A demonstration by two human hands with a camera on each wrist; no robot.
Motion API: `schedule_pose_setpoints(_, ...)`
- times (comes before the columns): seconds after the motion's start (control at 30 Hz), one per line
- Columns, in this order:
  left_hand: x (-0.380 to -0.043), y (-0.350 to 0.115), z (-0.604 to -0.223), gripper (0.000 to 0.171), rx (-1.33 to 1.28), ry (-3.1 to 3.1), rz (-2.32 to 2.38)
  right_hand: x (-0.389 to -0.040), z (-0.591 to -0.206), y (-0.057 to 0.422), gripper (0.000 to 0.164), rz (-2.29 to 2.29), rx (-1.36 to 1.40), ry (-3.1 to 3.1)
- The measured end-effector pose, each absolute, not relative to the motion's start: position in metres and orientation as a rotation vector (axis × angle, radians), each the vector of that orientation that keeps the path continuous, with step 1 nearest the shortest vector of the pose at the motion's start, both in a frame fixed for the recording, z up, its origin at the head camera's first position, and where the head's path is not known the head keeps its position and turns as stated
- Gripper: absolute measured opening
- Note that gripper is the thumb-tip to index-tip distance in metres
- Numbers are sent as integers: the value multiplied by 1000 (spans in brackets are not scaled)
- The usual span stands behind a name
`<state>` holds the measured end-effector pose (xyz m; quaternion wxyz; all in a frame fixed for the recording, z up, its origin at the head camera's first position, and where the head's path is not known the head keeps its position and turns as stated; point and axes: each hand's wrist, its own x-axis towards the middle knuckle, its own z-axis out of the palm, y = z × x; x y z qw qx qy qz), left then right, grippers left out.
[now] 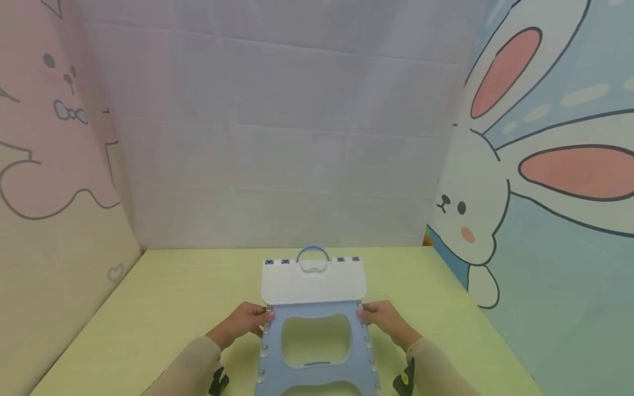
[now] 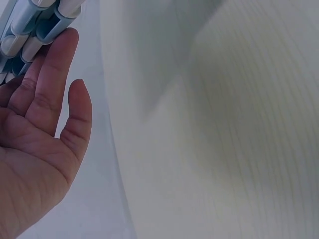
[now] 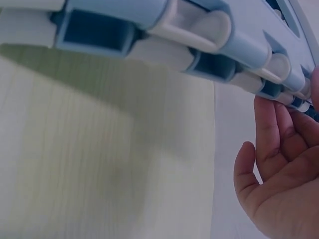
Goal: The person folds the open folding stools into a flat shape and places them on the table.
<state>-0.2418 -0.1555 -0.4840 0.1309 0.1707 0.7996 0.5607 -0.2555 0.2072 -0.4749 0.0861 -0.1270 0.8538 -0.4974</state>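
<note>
In the head view a folding step stool [image 1: 317, 375] of light blue and white plastic stands out at the front middle, with large cut-outs in its blue part. Its white panel [image 1: 313, 289] is at the far end, topped by a blue carry handle [image 1: 313, 249]. My left hand [image 1: 244, 320] grips the left edge near the white panel, thumb on the blue face. Opposite it, my right hand [image 1: 387, 320] holds the right edge the same way. Both wrist views show fingers under the stool's hinged edges [image 3: 214, 64], little fingers free of it.
A pale yellow table [image 1: 188, 297] lies beneath, with the stool's shadow on it in the wrist views. White sheeting [image 1: 277, 143] hangs behind. Cartoon-printed panels stand at both sides, with a rabbit [image 1: 460, 220] on the right one.
</note>
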Motion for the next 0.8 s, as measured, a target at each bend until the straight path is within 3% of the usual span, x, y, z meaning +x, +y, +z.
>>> schedule_pose_setpoints(0.8, -239, -156, -494, 38, 469, 2332, 1577, -253, -479, 207, 34, -1408, -420, 2491)
